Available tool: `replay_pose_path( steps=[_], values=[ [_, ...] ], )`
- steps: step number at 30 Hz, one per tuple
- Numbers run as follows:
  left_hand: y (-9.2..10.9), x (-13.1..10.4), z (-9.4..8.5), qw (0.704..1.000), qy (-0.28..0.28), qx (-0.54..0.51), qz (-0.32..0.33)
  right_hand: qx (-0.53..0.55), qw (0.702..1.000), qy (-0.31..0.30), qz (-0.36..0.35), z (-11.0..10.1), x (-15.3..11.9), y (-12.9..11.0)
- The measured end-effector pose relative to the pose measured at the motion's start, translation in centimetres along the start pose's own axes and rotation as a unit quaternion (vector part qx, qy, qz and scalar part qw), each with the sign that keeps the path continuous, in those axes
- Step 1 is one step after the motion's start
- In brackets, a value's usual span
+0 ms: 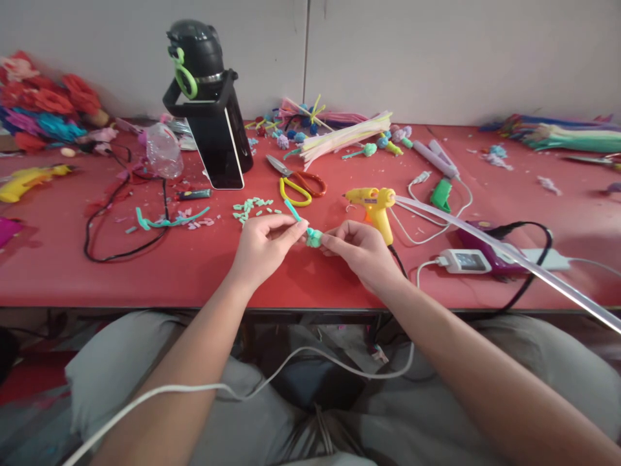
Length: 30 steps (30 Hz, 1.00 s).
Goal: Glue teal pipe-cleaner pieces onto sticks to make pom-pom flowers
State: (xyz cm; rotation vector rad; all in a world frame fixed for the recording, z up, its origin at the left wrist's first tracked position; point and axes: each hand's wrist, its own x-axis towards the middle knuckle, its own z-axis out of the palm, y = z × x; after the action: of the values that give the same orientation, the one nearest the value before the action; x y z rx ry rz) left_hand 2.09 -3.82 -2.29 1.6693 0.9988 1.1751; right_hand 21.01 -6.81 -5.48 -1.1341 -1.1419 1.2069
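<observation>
Between my hands, over the red table's front part, is a small mint-green fuzzy piece point(314, 239) with a teal stem point(292, 210) pointing up and left. My left hand point(266, 246) pinches the stem between thumb and forefinger. The fingers of my right hand point(358, 249) are closed on the right side of the green piece. Small pale-green cut bits point(251, 208) lie just beyond my left hand. Scissors with yellow and orange handles point(297, 183) rest behind the piece. A yellow glue gun point(376, 206) with a long clear stick is beyond my right hand.
A black bottle point(196, 58) and a phone point(217, 147) stand at the back left. Pipe cleaners point(344, 139) lie near the wall. Black and white cables cross both sides of the red table point(63, 278). A white power meter point(466, 261) sits at right.
</observation>
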Motion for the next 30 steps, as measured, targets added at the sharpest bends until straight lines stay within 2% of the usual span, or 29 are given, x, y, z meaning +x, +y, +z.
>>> replay_pose_path(
  steps=[19, 25, 28, 30],
  values=[
    [0.2, -0.2, 0.1, 1.0, -0.011, 0.023, 0.01, -0.029, 0.999, 0.003, -0.014, 0.0, -0.1, 0.0],
    [0.4, 0.3, -0.7, 0.999, 0.014, 0.034, 0.006, -0.028, 0.999, -0.016, 0.028, -0.4, -0.4, -0.8],
    [0.3, 0.7, -1.5, 0.998, 0.039, 0.042, 0.004, -0.16, 0.986, -0.034, 0.018, -1.5, -1.2, -2.2],
    [0.1, 0.9, -2.0, 0.998, 0.052, 0.041, -0.002, -0.331, 0.943, -0.031, 0.005, -2.6, -1.7, -3.4]
  ],
)
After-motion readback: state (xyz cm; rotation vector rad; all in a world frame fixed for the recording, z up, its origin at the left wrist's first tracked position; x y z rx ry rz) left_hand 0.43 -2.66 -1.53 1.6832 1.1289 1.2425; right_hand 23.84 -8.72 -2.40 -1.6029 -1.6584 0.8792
